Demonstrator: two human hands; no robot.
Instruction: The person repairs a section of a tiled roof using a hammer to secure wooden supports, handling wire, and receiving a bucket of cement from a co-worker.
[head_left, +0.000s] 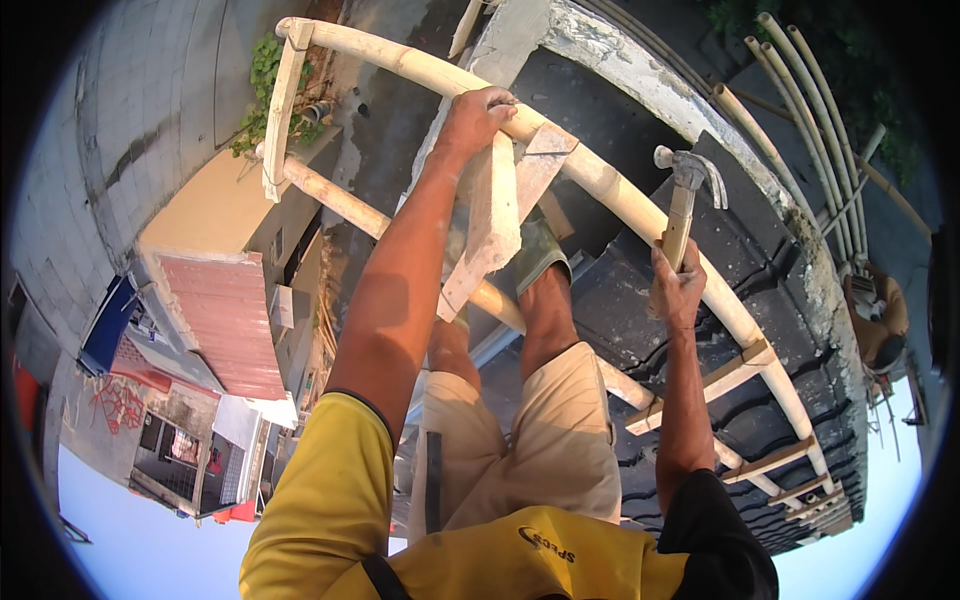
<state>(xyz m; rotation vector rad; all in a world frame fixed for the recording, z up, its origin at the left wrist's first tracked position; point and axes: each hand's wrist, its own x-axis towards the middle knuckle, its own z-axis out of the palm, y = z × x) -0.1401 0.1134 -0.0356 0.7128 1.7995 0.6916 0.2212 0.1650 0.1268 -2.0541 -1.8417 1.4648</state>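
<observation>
Two hands, split duties. Right hand (678, 288) is wrapped round the hammer (681, 205) by its handle, head uppermost, probably for striking. Left hand (474, 124) is curled at the bamboo ladder (738, 318)'s far rail, beside a wooden block (496, 215), presumably steadying; cannot tell whether it clamps either. Block overlaps a flat rung (546, 168).

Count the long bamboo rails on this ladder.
2: the farther rail, at the left hand, and the nearer rail, crossing beneath the left forearm. Stretches of the nearer one are hidden by that forearm and the legs.
</observation>
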